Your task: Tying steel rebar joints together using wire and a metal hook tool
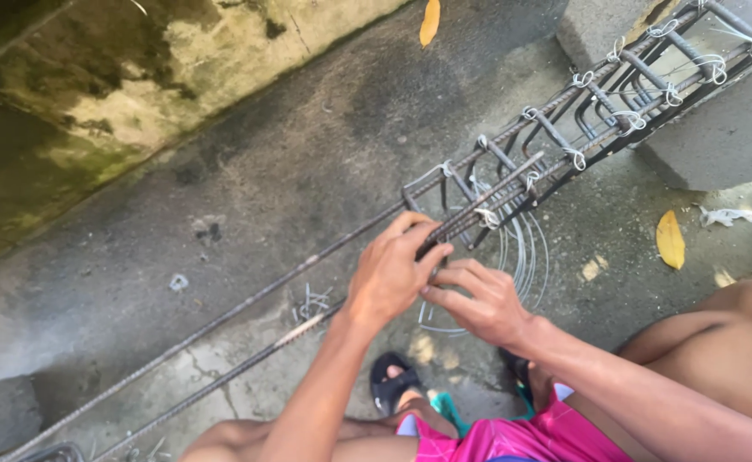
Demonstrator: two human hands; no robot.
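Beneath the hands (436,287), perhaps wire coil (526,257).

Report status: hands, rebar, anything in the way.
Left hand gripping the rebar at the cage's near end. Right hand just below, fingers open, touching nothing clear. Wire coil on the ground under the cage; nothing blocking.

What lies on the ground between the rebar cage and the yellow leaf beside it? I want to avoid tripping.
In the head view, a coil of thin grey wire lies beside the steel rebar cage; bare concrete then runs to the yellow leaf.
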